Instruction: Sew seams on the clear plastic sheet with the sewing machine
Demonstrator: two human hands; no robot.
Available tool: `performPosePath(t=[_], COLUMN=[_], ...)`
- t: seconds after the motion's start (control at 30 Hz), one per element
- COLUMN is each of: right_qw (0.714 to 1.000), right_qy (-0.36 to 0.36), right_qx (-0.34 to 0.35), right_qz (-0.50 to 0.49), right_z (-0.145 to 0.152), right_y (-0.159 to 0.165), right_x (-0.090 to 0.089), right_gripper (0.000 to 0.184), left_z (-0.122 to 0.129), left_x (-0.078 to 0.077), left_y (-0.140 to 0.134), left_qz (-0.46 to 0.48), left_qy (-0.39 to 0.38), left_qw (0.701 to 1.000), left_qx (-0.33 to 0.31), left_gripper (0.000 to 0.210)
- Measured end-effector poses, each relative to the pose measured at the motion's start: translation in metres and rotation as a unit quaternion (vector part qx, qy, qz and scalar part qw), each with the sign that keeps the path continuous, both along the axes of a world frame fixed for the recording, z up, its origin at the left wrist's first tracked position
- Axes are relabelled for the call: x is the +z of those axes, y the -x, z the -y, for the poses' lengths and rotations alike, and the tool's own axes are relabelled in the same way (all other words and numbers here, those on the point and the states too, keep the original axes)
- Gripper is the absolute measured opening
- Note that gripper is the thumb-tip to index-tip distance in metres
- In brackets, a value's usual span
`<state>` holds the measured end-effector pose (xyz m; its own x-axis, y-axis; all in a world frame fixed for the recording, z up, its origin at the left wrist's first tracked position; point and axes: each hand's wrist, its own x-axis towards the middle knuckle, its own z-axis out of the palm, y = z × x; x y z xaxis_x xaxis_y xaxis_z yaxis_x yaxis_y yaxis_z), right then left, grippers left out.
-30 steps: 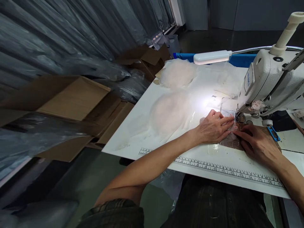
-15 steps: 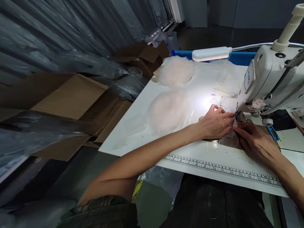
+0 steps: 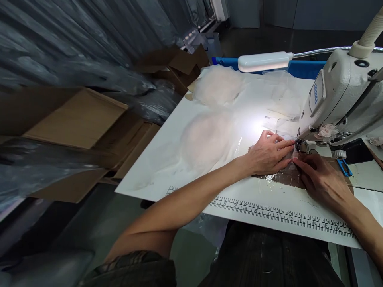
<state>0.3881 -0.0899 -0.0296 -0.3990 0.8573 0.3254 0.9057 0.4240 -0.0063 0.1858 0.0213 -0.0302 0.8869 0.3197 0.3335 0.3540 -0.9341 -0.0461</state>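
At the sewing machine (image 3: 329, 91), my left hand (image 3: 269, 153) lies with fingers stretched over a small piece of sheer fabric (image 3: 290, 169), fingertips beside the presser foot (image 3: 298, 144). My right hand (image 3: 324, 179) is closer to me, its thumb and forefinger closed at the fabric's near edge and the other fingers curled under. The fabric rests on a brown, shiny plate (image 3: 281, 181) around the needle area. Both hands partly cover the fabric, so its outline is hidden.
Two pale, round sheer bundles (image 3: 206, 139) lie on the white table (image 3: 161, 171), which has a printed ruler (image 3: 269, 214) along its near edge. Blue thread snips (image 3: 344, 167) lie right of the machine head. A lamp (image 3: 265, 61) shines from behind. Open cardboard boxes (image 3: 77, 117) stand at left.
The camera view has shifted slightly. Both hands stay at the presser foot, with only slight movement of the fingers.
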Motion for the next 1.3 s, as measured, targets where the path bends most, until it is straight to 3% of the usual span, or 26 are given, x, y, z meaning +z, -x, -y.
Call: performPosePath(t=[0.6, 0.83, 1.1, 1.3], right_qw=[0.999, 0.998, 0.993, 0.993], right_qy=[-0.024, 0.032, 0.058, 0.065], right_qx=[-0.009, -0.045, -0.068, -0.065], right_qz=[-0.034, -0.044, -0.076, -0.079], right_z=[0.0001, 0.0004, 0.0009, 0.0007], right_y=[-0.0001, -0.0001, 0.0019, 0.0002], right_x=[0.0003, 0.0022, 0.0050, 0.0032], right_gripper=[0.034, 0.036, 0.038, 0.038], left_z=[0.0016, 0.0028, 0.0052, 0.0049], left_x=[0.0003, -0.0007, -0.0025, -0.0043], left_y=[-0.0021, -0.0001, 0.0019, 0.0019], left_qz=[-0.009, 0.059, 0.092, 0.044], left_qy=[0.014, -0.054, -0.028, 0.027], left_qw=[1.000, 0.997, 0.989, 0.991], left_qx=[0.005, 0.002, -0.113, -0.120], left_gripper=[0.042, 0.038, 0.026, 0.026])
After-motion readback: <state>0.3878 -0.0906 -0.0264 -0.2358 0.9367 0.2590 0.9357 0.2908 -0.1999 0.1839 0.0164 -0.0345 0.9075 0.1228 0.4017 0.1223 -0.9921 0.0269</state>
